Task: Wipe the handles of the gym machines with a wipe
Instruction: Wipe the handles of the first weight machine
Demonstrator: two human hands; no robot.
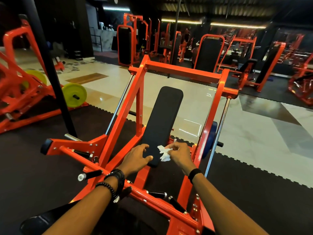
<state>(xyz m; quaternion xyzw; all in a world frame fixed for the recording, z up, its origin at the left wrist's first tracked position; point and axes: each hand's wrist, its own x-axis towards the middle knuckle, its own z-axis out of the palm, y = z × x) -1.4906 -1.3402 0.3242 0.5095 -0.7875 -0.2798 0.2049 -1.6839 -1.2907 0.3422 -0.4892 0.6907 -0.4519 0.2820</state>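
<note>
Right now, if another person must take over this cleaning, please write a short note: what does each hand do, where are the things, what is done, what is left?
Left hand: fingers spread, resting on the lower end of the black pad, holding nothing.
Right hand: pinches the crumpled white wipe at the pad's lower right edge.
The orange machine has black grip handles nearer to you: one at the left, one near the left wrist, two lower in the middle.
Done: cannot tell which handles are wiped.
Left: the wipe is on no handle now; wipe these handles, then the other machines.
</note>
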